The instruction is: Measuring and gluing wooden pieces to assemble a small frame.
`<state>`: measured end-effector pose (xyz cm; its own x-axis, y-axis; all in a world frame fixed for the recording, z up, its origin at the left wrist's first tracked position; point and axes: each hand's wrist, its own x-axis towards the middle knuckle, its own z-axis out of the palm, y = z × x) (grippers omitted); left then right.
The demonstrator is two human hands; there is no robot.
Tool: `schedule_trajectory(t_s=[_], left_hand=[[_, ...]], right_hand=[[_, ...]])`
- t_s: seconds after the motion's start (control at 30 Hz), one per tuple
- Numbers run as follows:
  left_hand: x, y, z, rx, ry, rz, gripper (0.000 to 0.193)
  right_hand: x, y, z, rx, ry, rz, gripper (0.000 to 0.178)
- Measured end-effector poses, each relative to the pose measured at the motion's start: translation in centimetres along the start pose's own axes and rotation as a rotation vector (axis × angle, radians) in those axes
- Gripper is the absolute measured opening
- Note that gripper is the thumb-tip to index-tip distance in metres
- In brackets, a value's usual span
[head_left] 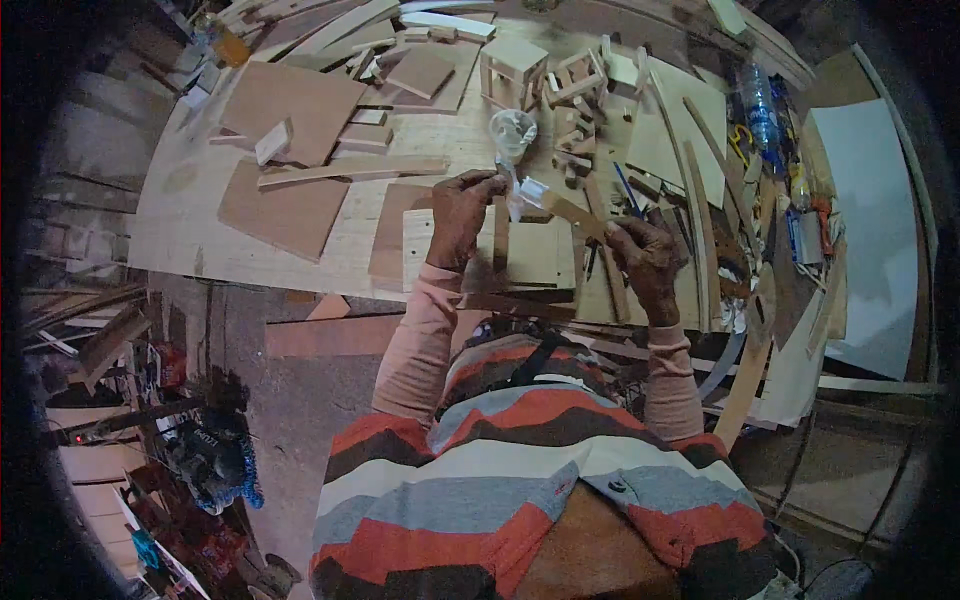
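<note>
My left hand (462,212) pinches the near end of a clear plastic bag (512,135) above the worktable. From my right hand (648,255), a flat wooden stick (575,212) points left, gripped between thumb and fingers. Its far end is whitish and meets the lower part of the bag; whether that white is bristle or a coating, I cannot tell. Beneath my hands lie pale square boards (538,252), one with small dark holes. Beyond the bag stand a small wooden stool-like piece (515,62) and an open wooden frame (575,78).
Brown panels (290,110) and a long strip (355,171) lie on the left of the worktable (180,225). Along the right are long strips, a clear bottle (757,95), yellow-handled scissors (740,140) and a white sheet (870,220). A bottle of orange liquid (228,45) stands far left.
</note>
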<state>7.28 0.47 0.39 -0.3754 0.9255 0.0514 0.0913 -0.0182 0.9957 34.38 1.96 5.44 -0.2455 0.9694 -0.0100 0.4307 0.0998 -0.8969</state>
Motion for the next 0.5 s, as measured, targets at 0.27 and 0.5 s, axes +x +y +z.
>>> schedule_trajectory(t_s=[0.27,0.5], left_hand=[[0.0,1.1,0.1,0.053,0.007,-0.003,0.027],[0.4,0.4,0.4,-0.101,0.077,-0.111,0.028]], right_hand=[[0.1,2.7,-0.6,0.057,-0.04,0.064,0.025],[0.6,1.9,-0.2,-0.057,-0.042,-0.054,0.024]])
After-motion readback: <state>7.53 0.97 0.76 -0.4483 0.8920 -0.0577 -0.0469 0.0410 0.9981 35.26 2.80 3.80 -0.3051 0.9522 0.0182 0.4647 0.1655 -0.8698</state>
